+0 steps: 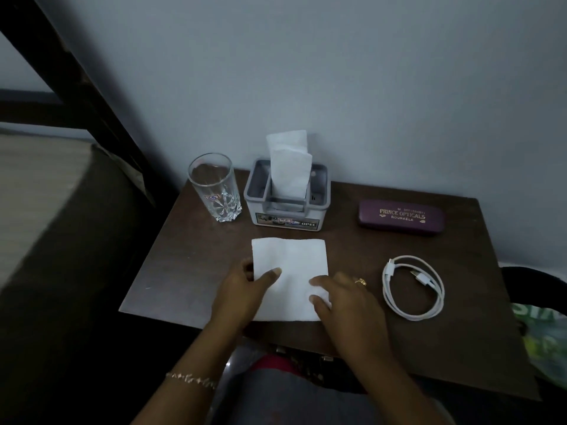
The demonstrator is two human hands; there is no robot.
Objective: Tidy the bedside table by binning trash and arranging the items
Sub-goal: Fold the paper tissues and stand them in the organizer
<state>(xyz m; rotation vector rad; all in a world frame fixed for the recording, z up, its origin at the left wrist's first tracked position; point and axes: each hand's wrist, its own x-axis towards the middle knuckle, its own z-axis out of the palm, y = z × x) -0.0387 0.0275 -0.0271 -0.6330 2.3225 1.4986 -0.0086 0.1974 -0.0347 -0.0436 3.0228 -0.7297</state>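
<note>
A white square tissue [290,262] lies flat near the front of the dark wooden bedside table [460,332]. My left hand [242,292] grips its left edge, thumb on top and fingers under it. My right hand [346,302] presses on its lower right corner with fingers spread. Behind it stands a grey tissue holder [287,210] with folded tissues [290,167] sticking up. An empty clear glass [214,187] stands to the holder's left. A purple spectacle case [402,216] lies at the back right. A coiled white charging cable [414,286] rests to the right of my right hand.
A pale wall [337,72] rises right behind the table. A bed with a dark frame [61,179] stands at the left. A green and white plastic bag [543,342] hangs past the table's right edge.
</note>
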